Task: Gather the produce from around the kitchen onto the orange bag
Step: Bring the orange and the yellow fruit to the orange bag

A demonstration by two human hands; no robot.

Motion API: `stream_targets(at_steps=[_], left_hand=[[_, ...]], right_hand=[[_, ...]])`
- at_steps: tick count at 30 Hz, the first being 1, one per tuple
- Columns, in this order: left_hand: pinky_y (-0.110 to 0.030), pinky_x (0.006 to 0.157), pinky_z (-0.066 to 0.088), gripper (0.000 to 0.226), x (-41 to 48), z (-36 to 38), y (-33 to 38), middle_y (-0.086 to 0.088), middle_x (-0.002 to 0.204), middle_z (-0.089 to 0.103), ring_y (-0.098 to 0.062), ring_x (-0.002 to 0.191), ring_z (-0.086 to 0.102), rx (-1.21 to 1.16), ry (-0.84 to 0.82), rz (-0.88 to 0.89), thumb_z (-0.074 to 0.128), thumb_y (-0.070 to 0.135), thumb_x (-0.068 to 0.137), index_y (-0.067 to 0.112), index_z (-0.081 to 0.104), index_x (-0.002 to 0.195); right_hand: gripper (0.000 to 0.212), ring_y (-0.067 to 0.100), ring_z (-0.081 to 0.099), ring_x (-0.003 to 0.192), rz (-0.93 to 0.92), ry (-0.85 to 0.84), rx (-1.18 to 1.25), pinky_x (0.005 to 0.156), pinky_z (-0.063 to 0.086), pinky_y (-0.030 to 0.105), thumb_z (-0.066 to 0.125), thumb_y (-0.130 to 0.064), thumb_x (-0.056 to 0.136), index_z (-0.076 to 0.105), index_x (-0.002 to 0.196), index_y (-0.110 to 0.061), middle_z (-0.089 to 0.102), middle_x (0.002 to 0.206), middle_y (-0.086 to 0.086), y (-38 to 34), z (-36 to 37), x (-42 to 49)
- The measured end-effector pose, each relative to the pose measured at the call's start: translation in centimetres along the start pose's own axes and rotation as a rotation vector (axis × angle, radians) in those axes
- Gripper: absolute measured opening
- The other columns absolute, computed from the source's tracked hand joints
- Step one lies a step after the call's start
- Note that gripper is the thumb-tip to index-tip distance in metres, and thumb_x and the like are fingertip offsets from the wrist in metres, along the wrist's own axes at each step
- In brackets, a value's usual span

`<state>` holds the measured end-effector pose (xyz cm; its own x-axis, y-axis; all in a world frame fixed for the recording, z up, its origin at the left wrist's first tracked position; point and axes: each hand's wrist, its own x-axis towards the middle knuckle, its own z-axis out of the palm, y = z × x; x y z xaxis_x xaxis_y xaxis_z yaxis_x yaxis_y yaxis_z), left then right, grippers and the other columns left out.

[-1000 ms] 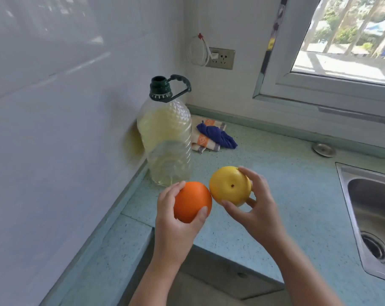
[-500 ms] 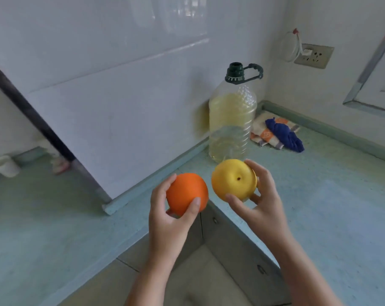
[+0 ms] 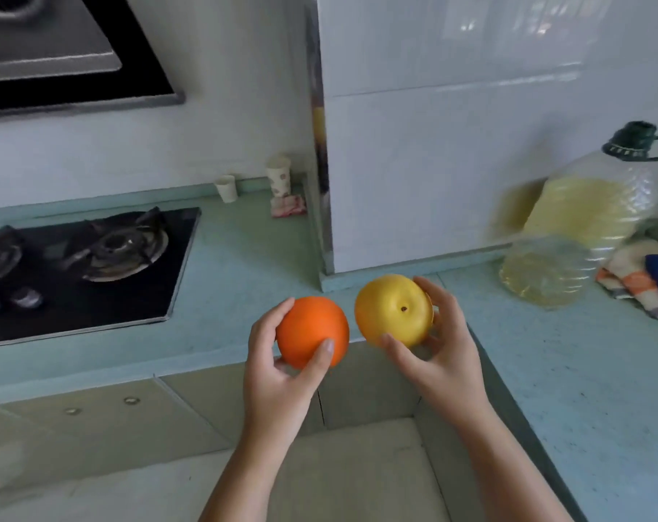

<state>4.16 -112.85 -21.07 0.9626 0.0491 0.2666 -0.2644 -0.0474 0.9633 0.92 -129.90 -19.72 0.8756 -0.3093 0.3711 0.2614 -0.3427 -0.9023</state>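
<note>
Swinging left since a moment ago, the view now takes in a gas hob (image 3: pixel 90 265), and the oil bottle (image 3: pixel 580 227) has slid to the right edge; both fruits stay held. The left grip (image 3: pixel 278 374) wraps thumb and fingers round the orange (image 3: pixel 312 329). The right grip (image 3: pixel 444 356) cups the yellow fruit (image 3: pixel 393 310). The fruits are just apart, over the desk (image 3: pixel 244 250) corner. The hob lies beyond and left of the left grip, and the bottle and a striped cloth (image 3: pixel 640 280) lie beyond and right of the right grip.
</note>
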Motion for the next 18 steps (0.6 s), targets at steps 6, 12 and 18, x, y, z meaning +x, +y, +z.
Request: stream_targets(at_steps=[6, 12, 18], left_hand=[[-0.027, 0.079, 0.053, 0.056, -0.9, -10.9, 0.0, 0.006, 0.123, 0.053, -0.014, 0.109, 0.056, 0.043, 0.144, 0.013, 0.072, 0.042, 0.059, 0.041, 0.053, 0.112], [-0.016, 0.072, 0.051, 0.057, -2.7, -25.7, -0.3, 0.01, 0.123, 0.051, -0.011, 0.108, 0.055, 0.1, 0.332, -0.016, 0.072, 0.043, 0.059, 0.041, 0.051, 0.112], [-0.023, 0.073, 0.052, 0.055, -5.5, -38.2, -0.7, 0.019, 0.119, 0.052, -0.006, 0.103, 0.057, 0.155, 0.546, -0.052, 0.073, 0.044, 0.059, 0.049, 0.051, 0.109]], right_hand=[[0.061, 0.001, 0.049, 0.106, -0.064, -0.14, 0.038, 0.074, 0.045, 0.008, 0.067, -0.045, 0.057, 0.043, 0.113, -0.05, 0.049, 0.12, -0.011, -3.7, 9.1, -1.8], [0.064, 0.001, 0.046, 0.11, -0.17, -0.371, 0.044, 0.079, 0.049, 0.017, 0.067, -0.044, 0.06, 0.037, 0.114, -0.061, 0.042, 0.119, -0.031, -8.6, 21.6, -5.5], [0.062, 0.0, 0.045, 0.112, -0.238, -0.572, 0.08, 0.081, 0.048, 0.02, 0.067, -0.041, 0.062, 0.039, 0.117, -0.05, 0.044, 0.123, -0.02, -13.1, 32.9, -9.2]])
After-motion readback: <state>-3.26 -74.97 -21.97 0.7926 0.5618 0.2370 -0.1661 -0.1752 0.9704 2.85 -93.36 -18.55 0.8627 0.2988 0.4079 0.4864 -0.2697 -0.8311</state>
